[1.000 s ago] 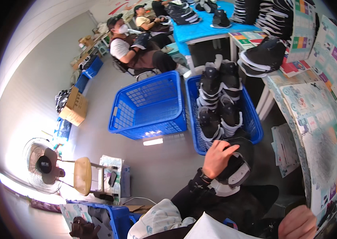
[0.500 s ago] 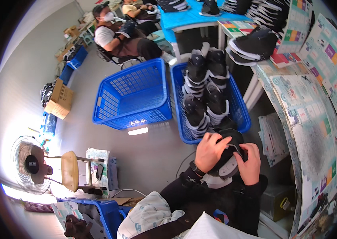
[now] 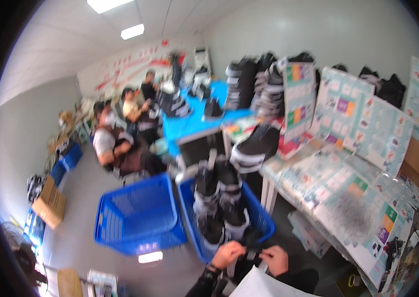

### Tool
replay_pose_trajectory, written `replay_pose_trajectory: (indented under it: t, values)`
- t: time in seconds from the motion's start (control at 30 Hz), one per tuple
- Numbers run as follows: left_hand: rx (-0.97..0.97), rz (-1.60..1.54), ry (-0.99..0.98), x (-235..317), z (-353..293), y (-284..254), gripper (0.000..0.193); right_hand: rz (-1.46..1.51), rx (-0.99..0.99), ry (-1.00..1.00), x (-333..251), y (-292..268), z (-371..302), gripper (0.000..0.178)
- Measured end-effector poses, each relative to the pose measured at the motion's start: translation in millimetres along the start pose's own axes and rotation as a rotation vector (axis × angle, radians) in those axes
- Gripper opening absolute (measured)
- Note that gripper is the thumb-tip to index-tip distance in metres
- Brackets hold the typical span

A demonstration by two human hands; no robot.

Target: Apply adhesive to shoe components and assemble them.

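Observation:
At the lower middle, a black shoe (image 3: 241, 269) with some white on it lies between my hands, smeared by motion and partly hidden. My left hand (image 3: 227, 254) pinches its upper from the left side, with a dark band on the wrist. Opposite it, my right hand (image 3: 274, 259) has its fingers closed on the shoe's other edge. Just beyond them stands a blue plastic basket (image 3: 266, 218) holding stacked black shoes (image 3: 229, 208) with white soles. A white pointed shape (image 3: 264, 284) covers part of my lap and right forearm.
A second blue basket (image 3: 101, 222) stands to the left. On the right, a paper-covered workbench (image 3: 308, 183) carries upright printed boards and a black shoe (image 3: 256, 147) at its corner. Farther off are a blue table (image 3: 194, 126) with shoe stacks and several seated people (image 3: 113, 143). A cardboard box (image 3: 50, 204) sits left.
My view has tilted up, so the far wall and ceiling lights now show and my hands sit lower in the picture. Both hands stay at the shoe.

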State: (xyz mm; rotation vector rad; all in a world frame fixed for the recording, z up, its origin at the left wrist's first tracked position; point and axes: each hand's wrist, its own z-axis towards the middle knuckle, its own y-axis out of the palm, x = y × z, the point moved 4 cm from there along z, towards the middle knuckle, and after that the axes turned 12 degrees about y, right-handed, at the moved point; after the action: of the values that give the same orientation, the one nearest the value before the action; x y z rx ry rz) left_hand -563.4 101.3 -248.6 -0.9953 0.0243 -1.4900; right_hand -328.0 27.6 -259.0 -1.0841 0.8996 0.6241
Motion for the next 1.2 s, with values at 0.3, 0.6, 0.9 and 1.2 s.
replay_pose_trajectory:
  t: [0.3, 0.6, 0.9, 1.2]
  values:
    - [0.087, 0.022, -0.243, 3.5, 6.9, 10.7, 0.018, 0.038, 0.043, 0.216, 21.4, -2.2, -3.2, 0.022]
    - [0.158, -0.031, -0.332, 53.2, 27.6, 5.7, 0.018, 0.306, -0.062, 0.341, 23.1, -32.1, -11.5, 0.008]
    - [-0.127, -0.412, -0.606, 22.5, 39.9, 10.3, 0.031, 0.528, -0.197, 0.448, 4.6, -27.5, -13.5, 0.017]
    - [-0.078, -0.419, -0.533, 32.7, 15.0, -2.6, 0.025, 0.598, -0.269, 0.407, -7.2, -36.6, -12.3, 0.005]
